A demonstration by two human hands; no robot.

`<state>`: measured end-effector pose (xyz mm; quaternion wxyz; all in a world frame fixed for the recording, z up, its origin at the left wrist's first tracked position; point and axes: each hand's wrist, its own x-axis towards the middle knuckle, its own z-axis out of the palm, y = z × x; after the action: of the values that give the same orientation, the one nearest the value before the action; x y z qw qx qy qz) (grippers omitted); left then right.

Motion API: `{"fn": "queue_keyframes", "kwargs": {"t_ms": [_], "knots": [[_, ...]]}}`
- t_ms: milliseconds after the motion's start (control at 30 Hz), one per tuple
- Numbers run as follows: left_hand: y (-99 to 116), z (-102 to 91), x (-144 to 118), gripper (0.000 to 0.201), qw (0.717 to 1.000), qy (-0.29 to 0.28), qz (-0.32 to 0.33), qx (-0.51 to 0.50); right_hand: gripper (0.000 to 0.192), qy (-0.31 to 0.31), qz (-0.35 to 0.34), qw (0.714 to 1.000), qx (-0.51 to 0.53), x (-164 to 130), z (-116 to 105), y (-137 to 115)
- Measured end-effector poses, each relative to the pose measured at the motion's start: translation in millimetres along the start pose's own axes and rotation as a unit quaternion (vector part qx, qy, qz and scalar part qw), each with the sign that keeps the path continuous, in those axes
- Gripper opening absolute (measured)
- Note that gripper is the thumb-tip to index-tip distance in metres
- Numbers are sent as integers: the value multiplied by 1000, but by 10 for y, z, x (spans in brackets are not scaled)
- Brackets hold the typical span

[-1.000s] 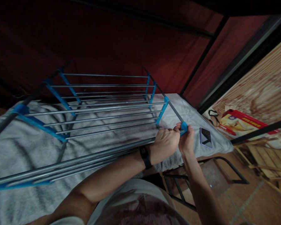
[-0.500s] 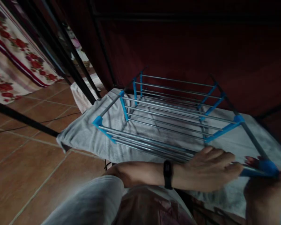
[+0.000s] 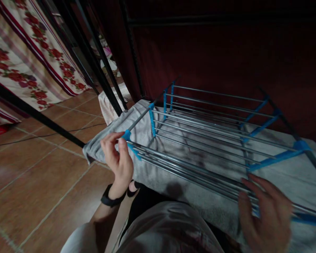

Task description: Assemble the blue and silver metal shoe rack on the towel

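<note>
A folding drying rack (image 3: 200, 128) of grey metal rods with blue plastic joints lies across a surface covered with a grey cloth (image 3: 200, 205). At the rack's near left corner, my left hand (image 3: 118, 161) has its thumb and curled fingers on the blue joint (image 3: 126, 135). My right hand (image 3: 268, 211) is bent around the front rods toward the right end, fingers over them and thumb on the near side. A dark band (image 3: 112, 196) is on my left wrist. The rack's near right corner is cut off by the frame edge.
Behind the rack rises a dark red panel (image 3: 200, 56). Black metal bars (image 3: 42, 116) cross the left side above a tiled floor (image 3: 55, 168) with a thin cable. A flowered curtain or cloth (image 3: 37, 59) hangs at the far left.
My left hand has moved from the right part of the front rods to the rack's left corner. My right hand has shifted left from the right corner joint. The view has turned slightly.
</note>
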<state>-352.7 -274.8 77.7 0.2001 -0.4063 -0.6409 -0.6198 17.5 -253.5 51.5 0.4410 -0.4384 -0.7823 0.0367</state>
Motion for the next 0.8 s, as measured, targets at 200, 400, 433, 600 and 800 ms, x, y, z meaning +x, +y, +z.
{"fn": "queue_keyframes", "kwargs": {"t_ms": [200, 400, 433, 600, 800], "knots": [[-484, 145, 312, 43, 977, -114, -173, -53, 43, -144, -164, 971, -102, 322, 623, -430], [-577, 216, 295, 56, 913, -185, -303, -199, 45, -223, -198, 941, -160, 558, 783, -710], [-586, 221, 299, 56, 910, -190, -305, -204, 46, -235, -203, 935, -170, 604, 818, -755], [-646, 251, 306, 50, 911, -180, -306, -209, 53, -274, -233, 915, -185, 777, 966, -863], [-632, 300, 288, 42, 924, -150, -304, -178, 52, -283, -239, 908, -194, 796, 982, -832]]}}
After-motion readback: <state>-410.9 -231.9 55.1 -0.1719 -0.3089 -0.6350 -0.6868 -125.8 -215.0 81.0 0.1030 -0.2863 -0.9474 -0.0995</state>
